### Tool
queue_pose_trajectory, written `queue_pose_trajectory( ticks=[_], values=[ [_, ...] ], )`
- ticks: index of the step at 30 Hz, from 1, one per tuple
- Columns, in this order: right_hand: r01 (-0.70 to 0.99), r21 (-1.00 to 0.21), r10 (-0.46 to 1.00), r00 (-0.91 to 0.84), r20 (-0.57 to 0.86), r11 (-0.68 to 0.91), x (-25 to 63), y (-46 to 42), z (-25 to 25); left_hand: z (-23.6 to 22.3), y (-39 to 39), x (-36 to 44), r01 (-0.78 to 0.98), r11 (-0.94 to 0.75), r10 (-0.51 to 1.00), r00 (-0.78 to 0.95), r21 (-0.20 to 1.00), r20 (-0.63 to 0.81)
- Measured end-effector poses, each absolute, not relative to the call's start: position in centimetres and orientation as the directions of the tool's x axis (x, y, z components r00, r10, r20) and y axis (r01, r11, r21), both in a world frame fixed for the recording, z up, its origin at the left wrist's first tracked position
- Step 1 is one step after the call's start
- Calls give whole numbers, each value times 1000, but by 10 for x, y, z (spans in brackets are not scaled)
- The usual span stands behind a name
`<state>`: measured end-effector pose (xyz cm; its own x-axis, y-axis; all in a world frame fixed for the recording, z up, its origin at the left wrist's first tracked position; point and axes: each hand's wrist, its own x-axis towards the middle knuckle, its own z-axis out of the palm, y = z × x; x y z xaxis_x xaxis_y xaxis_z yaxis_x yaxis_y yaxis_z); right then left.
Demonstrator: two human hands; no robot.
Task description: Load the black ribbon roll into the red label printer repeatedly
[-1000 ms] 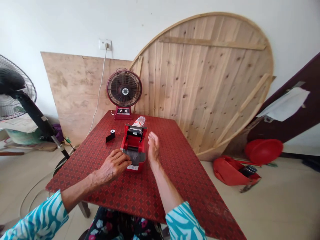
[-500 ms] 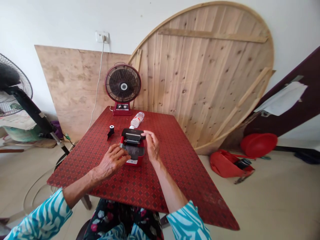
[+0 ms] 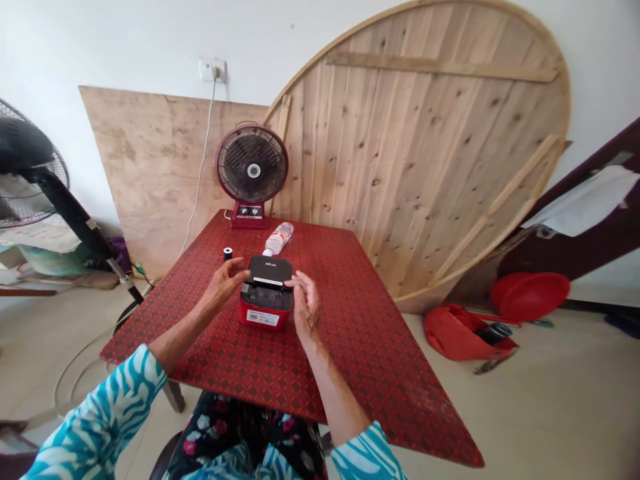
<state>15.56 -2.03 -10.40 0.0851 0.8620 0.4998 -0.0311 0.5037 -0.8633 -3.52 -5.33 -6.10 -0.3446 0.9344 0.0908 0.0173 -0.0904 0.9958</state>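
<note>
A small red and black printer (image 3: 266, 317), apparently a receipt or label printer, stands on the table with a white label on its front. Its black lid (image 3: 270, 267) is partly raised, tilted back over the body. My right hand (image 3: 306, 300) has curled fingertips on the lid's right edge. On the other side, my left hand (image 3: 226, 280) has its thumb at the lid's left edge and its fingers apart, holding nothing. Just beyond the left fingers stands a black roll (image 3: 228, 254) with a white core, its lower part hidden.
A clear plastic bottle (image 3: 279, 238) lies behind the printer. At the back of the red patterned table (image 3: 380, 347) stands a table fan (image 3: 253, 170). A large round wooden board (image 3: 400, 153) leans on the wall. A floor fan (image 3: 75, 213) is at left.
The lid has come forward and down, now showing its top. My left hand has moved from the printer's front to the lid's left side; the right stays at the lid's right edge.
</note>
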Motion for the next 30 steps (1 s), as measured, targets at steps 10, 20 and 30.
queue_pose_trajectory(
  ticks=[10,20,30],
  values=[
    [-221,-958,983,33,182,185,152,1,-101,-73,-35,-29,-346,151,934,-255,926,-248],
    [-251,-963,996,13,93,93,151,-5,-101,-87,-44,-23,-528,133,967,-118,839,-228],
    [-307,-947,992,108,69,99,140,-11,-124,-104,-55,-25,-630,40,993,-60,776,-101]
  ],
)
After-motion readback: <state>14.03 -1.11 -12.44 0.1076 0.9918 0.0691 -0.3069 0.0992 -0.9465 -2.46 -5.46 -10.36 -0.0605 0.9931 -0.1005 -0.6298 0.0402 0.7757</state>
